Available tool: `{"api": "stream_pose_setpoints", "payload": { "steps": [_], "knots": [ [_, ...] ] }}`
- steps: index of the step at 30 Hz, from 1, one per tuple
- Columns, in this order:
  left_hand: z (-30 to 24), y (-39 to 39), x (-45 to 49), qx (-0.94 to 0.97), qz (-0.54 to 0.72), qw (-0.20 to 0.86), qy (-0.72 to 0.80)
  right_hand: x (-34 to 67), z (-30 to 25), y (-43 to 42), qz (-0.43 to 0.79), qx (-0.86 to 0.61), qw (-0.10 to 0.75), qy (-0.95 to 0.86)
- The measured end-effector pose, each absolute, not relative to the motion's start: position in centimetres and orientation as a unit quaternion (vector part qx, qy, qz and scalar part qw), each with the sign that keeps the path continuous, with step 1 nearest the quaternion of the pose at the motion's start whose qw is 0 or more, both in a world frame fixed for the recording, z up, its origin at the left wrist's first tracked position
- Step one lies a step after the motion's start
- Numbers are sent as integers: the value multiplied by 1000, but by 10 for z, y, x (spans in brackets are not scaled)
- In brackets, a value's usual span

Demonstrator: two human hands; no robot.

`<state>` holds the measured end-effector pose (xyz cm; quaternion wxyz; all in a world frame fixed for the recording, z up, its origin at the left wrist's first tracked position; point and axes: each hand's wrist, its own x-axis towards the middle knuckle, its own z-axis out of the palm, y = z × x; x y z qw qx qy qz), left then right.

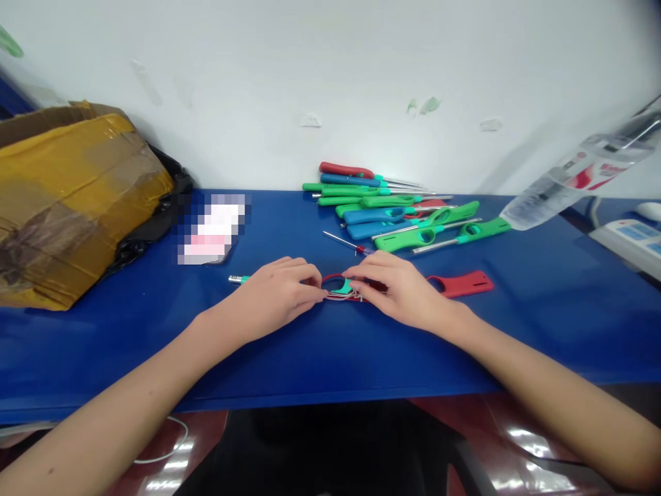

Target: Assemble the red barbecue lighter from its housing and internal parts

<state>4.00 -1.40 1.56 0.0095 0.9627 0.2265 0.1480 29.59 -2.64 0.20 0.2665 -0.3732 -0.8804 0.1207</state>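
In the head view, a red utility lighter shell [338, 277] lies open on the blue table, its inner parts exposed. My left hand [283, 293] is closed around its front end, and a short metal tip [236, 279] pokes out to the left. My right hand [395, 288] pinches at the turquoise trigger [341, 286], near thin wires or metal strips inside the shell. Fingers cover part of these pieces. To the right of that hand shows a red lighter handle piece [467, 284]; its join with the shell is hidden. A screwdriver [356, 246] lies just behind my right fingers.
Several green, blue and red utility lighters [397, 213] are piled by the wall. At left stand a taped cardboard box [77, 207] and a blurred-out phone-like object [214, 231]. A plastic bottle [573, 179] and a white device [633, 241] are at right. The table's front edge [330, 403] runs below my forearms.
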Motion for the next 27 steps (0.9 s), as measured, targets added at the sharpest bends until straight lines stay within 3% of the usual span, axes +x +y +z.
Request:
{"api": "stream_pose_setpoints", "payload": {
  "steps": [14,27],
  "knots": [
    [16,-16,45,966,155,-50,200,297,0,-23,139,-386,269,-871],
    [8,-19,48,956,198,10,216,297,5,-26,101,-366,235,-895]
  ]
}}
